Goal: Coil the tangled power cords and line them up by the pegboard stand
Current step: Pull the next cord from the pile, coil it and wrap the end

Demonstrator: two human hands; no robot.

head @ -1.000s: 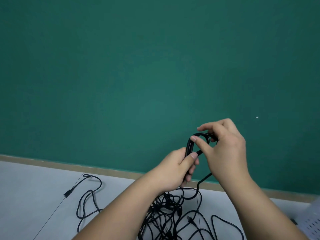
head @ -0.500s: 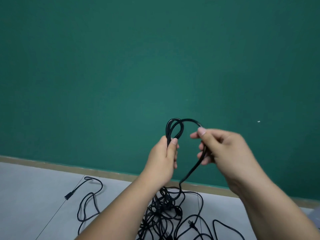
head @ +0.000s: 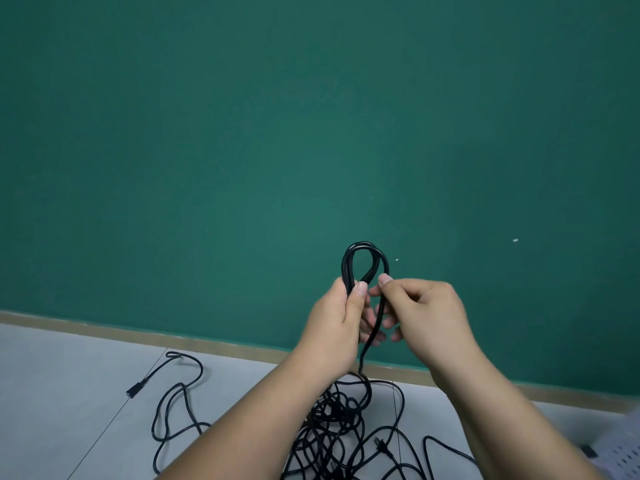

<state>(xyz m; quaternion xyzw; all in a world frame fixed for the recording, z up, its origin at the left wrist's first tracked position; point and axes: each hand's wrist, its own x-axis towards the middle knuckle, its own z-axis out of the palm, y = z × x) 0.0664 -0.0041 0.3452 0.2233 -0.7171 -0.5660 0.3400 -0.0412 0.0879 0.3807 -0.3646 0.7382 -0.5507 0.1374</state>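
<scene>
green wall [head: 311,133] fills the back. left hand [head: 332,323] grips one coiled cord loop [head: 363,244]; right hand [head: 433,317] pinches its strand. one tangled cord pile [head: 332,420] at 6 o'clock on grey floor [head: 69,375].

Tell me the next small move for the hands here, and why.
Probably the right hand should slide down the cord it pinches, draw slack from the tangled pile, and lay another loop against the coil gripped in the left hand: the coil holds few turns and the cord runs into the pile.

head-worn view, facing green wall [head: 311,133], hands close
</scene>
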